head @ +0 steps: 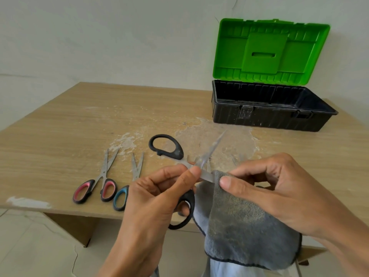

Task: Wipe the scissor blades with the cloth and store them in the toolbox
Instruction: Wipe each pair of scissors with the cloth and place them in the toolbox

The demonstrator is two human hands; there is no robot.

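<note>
Wooden table [60,120]; cloth [239,226] hides blade tip of black scissors [206,175].

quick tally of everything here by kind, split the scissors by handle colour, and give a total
Black-handled scissors: 1
Pink-handled scissors: 1
Blue-handled scissors: 1
Grey cloth: 1
Toolbox: 1
Total: 5
Faint blade tips near the right hand may be more scissors; cannot tell.

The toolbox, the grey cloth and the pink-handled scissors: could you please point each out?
toolbox [269,119]: head view, black front wall.
grey cloth [239,220]: head view, middle of the hanging fold.
pink-handled scissors [103,173]: head view, at the pivot.
</note>
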